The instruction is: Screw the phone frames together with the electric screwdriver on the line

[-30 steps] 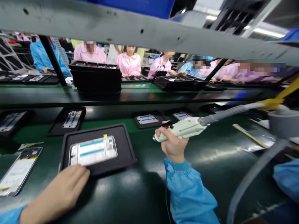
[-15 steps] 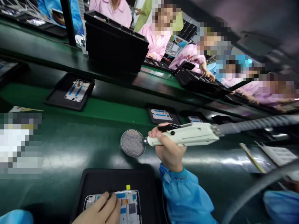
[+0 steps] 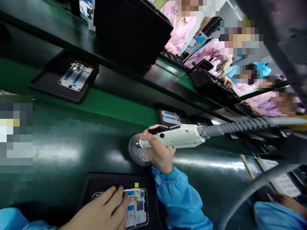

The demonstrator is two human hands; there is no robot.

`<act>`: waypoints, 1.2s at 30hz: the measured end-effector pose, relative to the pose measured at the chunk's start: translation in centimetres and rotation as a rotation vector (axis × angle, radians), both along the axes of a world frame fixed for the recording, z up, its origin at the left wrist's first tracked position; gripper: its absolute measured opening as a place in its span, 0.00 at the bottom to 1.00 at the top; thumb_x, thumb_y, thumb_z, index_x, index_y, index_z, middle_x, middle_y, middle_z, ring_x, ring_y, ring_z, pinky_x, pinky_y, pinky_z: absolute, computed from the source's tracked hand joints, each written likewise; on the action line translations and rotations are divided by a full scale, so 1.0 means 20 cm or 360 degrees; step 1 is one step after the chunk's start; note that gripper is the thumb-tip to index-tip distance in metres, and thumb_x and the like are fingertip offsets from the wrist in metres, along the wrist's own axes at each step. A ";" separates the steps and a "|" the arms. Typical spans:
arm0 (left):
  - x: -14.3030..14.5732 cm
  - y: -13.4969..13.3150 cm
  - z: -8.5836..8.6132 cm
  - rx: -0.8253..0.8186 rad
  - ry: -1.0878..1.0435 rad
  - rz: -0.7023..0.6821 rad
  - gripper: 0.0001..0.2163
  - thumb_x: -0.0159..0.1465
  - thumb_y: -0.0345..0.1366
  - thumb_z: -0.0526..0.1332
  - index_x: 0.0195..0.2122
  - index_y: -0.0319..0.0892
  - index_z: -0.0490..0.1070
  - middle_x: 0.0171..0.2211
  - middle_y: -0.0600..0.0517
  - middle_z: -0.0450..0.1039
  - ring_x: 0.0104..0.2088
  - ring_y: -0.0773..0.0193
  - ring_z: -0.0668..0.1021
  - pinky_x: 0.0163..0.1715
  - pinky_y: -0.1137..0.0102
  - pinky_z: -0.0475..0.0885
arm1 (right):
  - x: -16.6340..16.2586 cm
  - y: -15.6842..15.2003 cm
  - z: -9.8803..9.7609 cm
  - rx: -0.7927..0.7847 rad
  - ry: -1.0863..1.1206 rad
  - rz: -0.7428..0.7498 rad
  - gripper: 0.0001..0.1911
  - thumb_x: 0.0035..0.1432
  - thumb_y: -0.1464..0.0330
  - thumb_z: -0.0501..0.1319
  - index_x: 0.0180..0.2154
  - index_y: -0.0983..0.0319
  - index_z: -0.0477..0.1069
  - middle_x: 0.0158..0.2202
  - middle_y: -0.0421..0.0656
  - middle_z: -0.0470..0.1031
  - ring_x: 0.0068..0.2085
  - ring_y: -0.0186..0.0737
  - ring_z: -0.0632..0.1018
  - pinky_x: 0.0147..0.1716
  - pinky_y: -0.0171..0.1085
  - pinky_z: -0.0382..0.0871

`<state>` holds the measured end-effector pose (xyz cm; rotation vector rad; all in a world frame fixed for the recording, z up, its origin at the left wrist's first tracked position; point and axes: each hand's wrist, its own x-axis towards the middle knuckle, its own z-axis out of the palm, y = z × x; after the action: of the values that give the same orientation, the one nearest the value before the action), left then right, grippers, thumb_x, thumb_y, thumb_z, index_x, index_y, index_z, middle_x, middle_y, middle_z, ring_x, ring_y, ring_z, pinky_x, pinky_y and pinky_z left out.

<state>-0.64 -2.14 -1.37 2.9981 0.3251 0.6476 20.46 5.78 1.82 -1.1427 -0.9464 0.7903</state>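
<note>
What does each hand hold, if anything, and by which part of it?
The right hand grips the pale tool around its front part. The left hand lies over the phone frame; whether it grips this cannot be told.

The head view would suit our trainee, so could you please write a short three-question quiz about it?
1. Which hand holds the pale tool?
2. True or false: the left hand lies over part of the phone frame in the near tray.
3. What colour is the tab at that frame's edge? a) red b) yellow c) pink

Key: 1. The right hand; 2. True; 3. b
</note>
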 end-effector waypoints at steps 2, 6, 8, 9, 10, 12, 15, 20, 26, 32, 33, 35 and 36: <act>0.00 0.00 0.01 -0.0005 0.0001 -0.0010 0.10 0.61 0.44 0.66 0.41 0.49 0.78 0.45 0.56 0.80 0.47 0.59 0.78 0.48 0.64 0.70 | 0.00 0.00 0.01 -0.0011 -0.0023 0.0000 0.10 0.49 0.69 0.65 0.36 0.60 0.68 0.23 0.36 0.70 0.25 0.34 0.74 0.29 0.40 0.71; -0.01 0.01 0.00 -0.0011 0.0002 -0.0036 0.12 0.60 0.46 0.67 0.42 0.48 0.78 0.45 0.55 0.80 0.48 0.57 0.77 0.50 0.62 0.69 | 0.00 -0.01 0.00 -0.0020 -0.0032 0.0002 0.09 0.50 0.70 0.65 0.35 0.60 0.68 0.23 0.37 0.71 0.26 0.34 0.73 0.29 0.40 0.71; -0.01 0.01 0.00 0.0008 0.0002 -0.0062 0.11 0.62 0.45 0.66 0.43 0.46 0.77 0.46 0.54 0.79 0.49 0.57 0.78 0.51 0.62 0.68 | 0.00 -0.01 -0.01 0.0000 -0.0017 0.0005 0.08 0.50 0.71 0.65 0.34 0.60 0.68 0.24 0.37 0.71 0.26 0.34 0.73 0.30 0.40 0.70; -0.01 0.01 -0.01 0.0018 0.0008 -0.0074 0.12 0.63 0.44 0.65 0.43 0.46 0.77 0.46 0.54 0.79 0.49 0.57 0.78 0.52 0.62 0.67 | 0.00 -0.01 -0.02 0.0017 -0.0012 0.0005 0.08 0.50 0.72 0.65 0.34 0.60 0.69 0.24 0.37 0.71 0.26 0.34 0.73 0.30 0.40 0.70; -0.01 0.00 -0.01 0.0022 0.0015 -0.0083 0.12 0.63 0.44 0.65 0.44 0.45 0.77 0.46 0.53 0.79 0.49 0.57 0.78 0.52 0.62 0.66 | 0.00 0.00 -0.02 0.0036 -0.0007 0.0004 0.08 0.50 0.72 0.65 0.35 0.60 0.69 0.24 0.37 0.71 0.26 0.34 0.73 0.30 0.40 0.70; 0.00 0.00 -0.02 0.0014 0.0003 -0.0056 0.13 0.62 0.44 0.65 0.44 0.43 0.76 0.46 0.51 0.79 0.49 0.56 0.78 0.53 0.61 0.65 | -0.01 0.00 -0.02 0.0077 0.0013 -0.0002 0.09 0.50 0.73 0.65 0.36 0.60 0.70 0.24 0.37 0.71 0.26 0.34 0.73 0.30 0.40 0.70; 0.00 0.00 -0.02 -0.0014 -0.0032 -0.0018 0.14 0.64 0.45 0.64 0.43 0.40 0.76 0.45 0.49 0.80 0.48 0.54 0.78 0.53 0.59 0.65 | -0.01 0.00 0.02 0.0132 0.0054 -0.0013 0.10 0.48 0.74 0.65 0.36 0.61 0.71 0.23 0.36 0.70 0.26 0.34 0.73 0.30 0.40 0.70; 0.00 0.01 0.01 -0.0069 -0.0026 -0.0031 0.18 0.66 0.48 0.60 0.44 0.36 0.76 0.47 0.42 0.78 0.50 0.48 0.78 0.53 0.55 0.66 | 0.01 -0.16 0.19 0.0194 0.0034 -0.0026 0.08 0.49 0.74 0.62 0.35 0.61 0.73 0.23 0.37 0.68 0.26 0.33 0.72 0.29 0.38 0.68; -0.01 0.01 -0.01 -0.0070 -0.0026 -0.0075 0.19 0.64 0.46 0.62 0.45 0.31 0.76 0.48 0.37 0.77 0.51 0.43 0.78 0.52 0.55 0.69 | -0.07 -0.46 0.21 0.0082 0.0012 0.0215 0.12 0.52 0.74 0.63 0.40 0.58 0.75 0.28 0.39 0.68 0.28 0.34 0.72 0.26 0.38 0.66; -0.01 0.00 -0.01 -0.0041 -0.0086 -0.0063 0.17 0.65 0.44 0.61 0.44 0.31 0.76 0.47 0.37 0.78 0.51 0.42 0.78 0.51 0.55 0.72 | -0.15 -0.52 0.14 0.0069 -0.0018 0.0376 0.15 0.55 0.76 0.61 0.44 0.58 0.73 0.30 0.39 0.69 0.30 0.35 0.73 0.29 0.39 0.68; -0.01 0.01 -0.01 -0.0044 -0.0091 -0.0056 0.17 0.65 0.43 0.61 0.43 0.31 0.76 0.46 0.37 0.78 0.50 0.43 0.78 0.51 0.55 0.72 | -0.15 -0.51 0.14 0.0074 -0.0020 0.0394 0.15 0.55 0.76 0.61 0.44 0.58 0.73 0.30 0.39 0.69 0.30 0.35 0.73 0.29 0.39 0.68; -0.01 0.01 -0.01 -0.0050 -0.0096 -0.0050 0.17 0.65 0.43 0.60 0.43 0.32 0.77 0.46 0.37 0.79 0.50 0.44 0.79 0.51 0.55 0.72 | -0.16 -0.50 0.13 0.0067 -0.0028 0.0413 0.14 0.55 0.75 0.61 0.44 0.57 0.73 0.30 0.39 0.69 0.30 0.35 0.73 0.29 0.39 0.68; -0.01 0.01 -0.01 -0.0051 -0.0097 -0.0048 0.17 0.65 0.44 0.61 0.43 0.32 0.77 0.46 0.37 0.79 0.50 0.44 0.79 0.51 0.56 0.72 | -0.17 -0.50 0.12 0.0058 -0.0033 0.0414 0.14 0.55 0.75 0.62 0.44 0.57 0.73 0.30 0.38 0.69 0.30 0.35 0.73 0.29 0.39 0.68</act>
<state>-0.79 -2.02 -1.47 2.9402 0.2836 0.7222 17.13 -4.26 4.28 -1.0093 -1.1370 0.9671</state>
